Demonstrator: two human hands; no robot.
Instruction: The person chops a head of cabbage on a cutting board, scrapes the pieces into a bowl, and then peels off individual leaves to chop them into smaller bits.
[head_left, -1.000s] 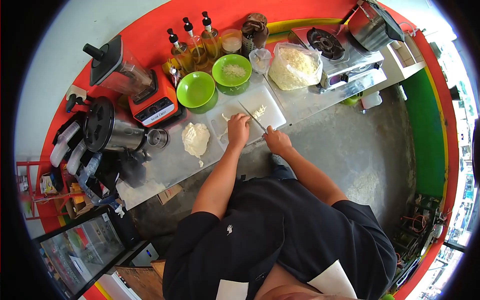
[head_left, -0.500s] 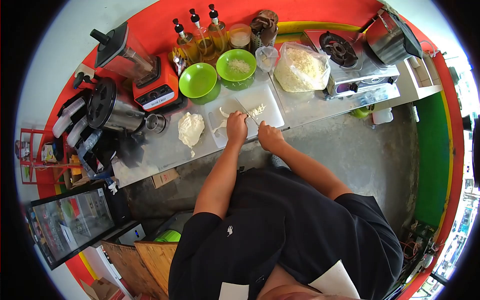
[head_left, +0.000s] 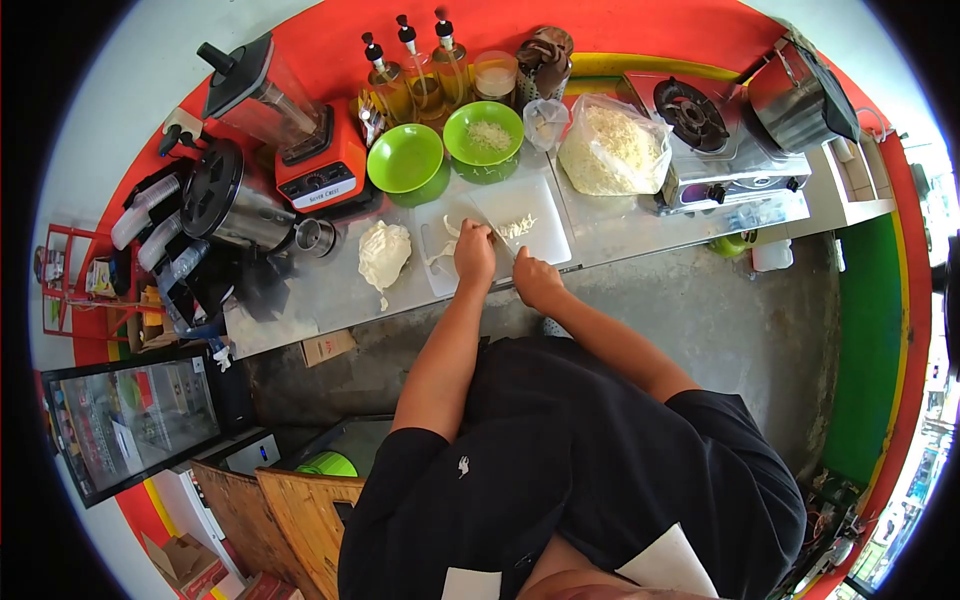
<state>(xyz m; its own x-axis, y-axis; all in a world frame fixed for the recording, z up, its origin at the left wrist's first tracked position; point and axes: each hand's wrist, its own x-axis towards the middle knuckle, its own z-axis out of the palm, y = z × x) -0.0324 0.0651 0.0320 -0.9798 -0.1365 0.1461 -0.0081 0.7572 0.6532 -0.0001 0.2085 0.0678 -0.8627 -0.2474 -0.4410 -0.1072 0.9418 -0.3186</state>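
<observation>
The right hand (head_left: 539, 282) was closed round the handle of a knife (head_left: 506, 240), whose thin blade slanted away to the far left across the white cutting board (head_left: 548, 242). The left hand (head_left: 475, 250) lay over the middle of the board with its fingers drawn in narrow, close beside the blade; what, if anything, they pinched could not be told. That closeness looked like the chief danger — fingertips reaching past the knuckles could meet the edge if the knife slid or the left hand crept right. A small heap of pale shreds (head_left: 518, 227) lay just right of the blade, and longer pale strips (head_left: 440, 258) lay to the left of it; loose bits under the edge might make it skid or cut unevenly. The board sat near the near edge of the metal surface (head_left: 335, 285), so a hard push or a sweep of the wrist could shift it, or send scraps to the floor. A pale lump (head_left: 384, 255) rested apart on the left, while the green bowl of shreds (head_left: 484, 142) and the empty-looking green bowl (head_left: 405, 158) stood just beyond the board — near enough, probably, for a careless elbow or a wide swing to knock.
</observation>
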